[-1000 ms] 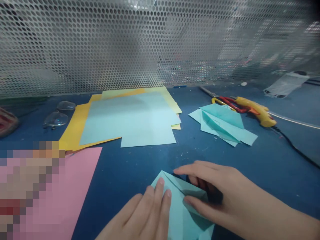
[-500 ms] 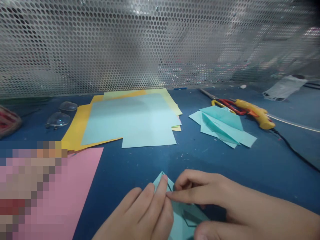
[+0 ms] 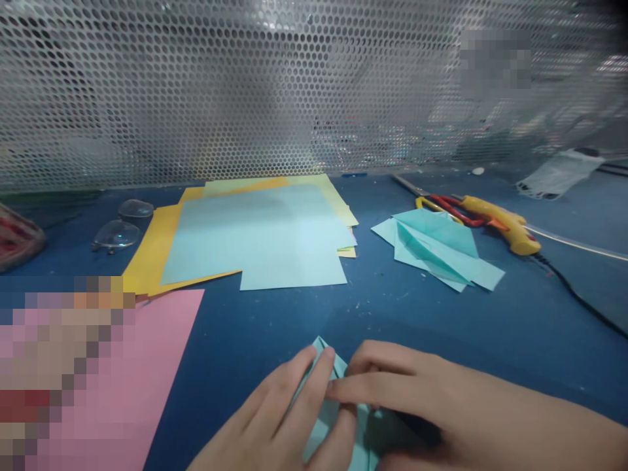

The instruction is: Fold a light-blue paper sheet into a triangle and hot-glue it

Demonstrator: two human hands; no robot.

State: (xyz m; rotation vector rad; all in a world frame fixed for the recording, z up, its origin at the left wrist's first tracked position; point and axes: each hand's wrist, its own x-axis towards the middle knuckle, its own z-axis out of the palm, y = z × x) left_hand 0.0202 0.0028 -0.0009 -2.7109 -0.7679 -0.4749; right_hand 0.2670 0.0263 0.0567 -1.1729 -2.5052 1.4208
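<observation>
Folded blue paper [image 3: 321, 424] lies on the blue desk [image 3: 265, 320], directly under the left hand [image 3: 282, 418]; its pointed tip shows just past the fingertips. The left hand rests palm down over it, fingers slightly apart and pressing, not closed round it. The right hand [image 3: 426, 399] comes in from the other side, forefinger tip on the paper beside the left fingers, other fingers curled. Its thumb is low and mostly out of view, so whether it pinches the paper cannot be told. The lower part of the piece runs out of frame between the hands.

Ahead of the left hand, well apart: a light blue sheet [image 3: 255, 235] on top of an orange-yellow sheet [image 3: 154, 242] and a pale green sheet [image 3: 338, 196]. Out to the left of that hand, a pink sheet [image 3: 159, 353]; beyond it, eyeglasses [image 3: 116, 234].

Ahead of the right hand: turquoise folded papers [image 3: 436, 245], lying loosely together. Just beyond them, scissors [image 3: 454, 208] with red and yellow handles, and a yellow glue gun [image 3: 507, 226], black cord trailing. Mesh panel [image 3: 245, 85] stands behind everything, farthest from both hands.
</observation>
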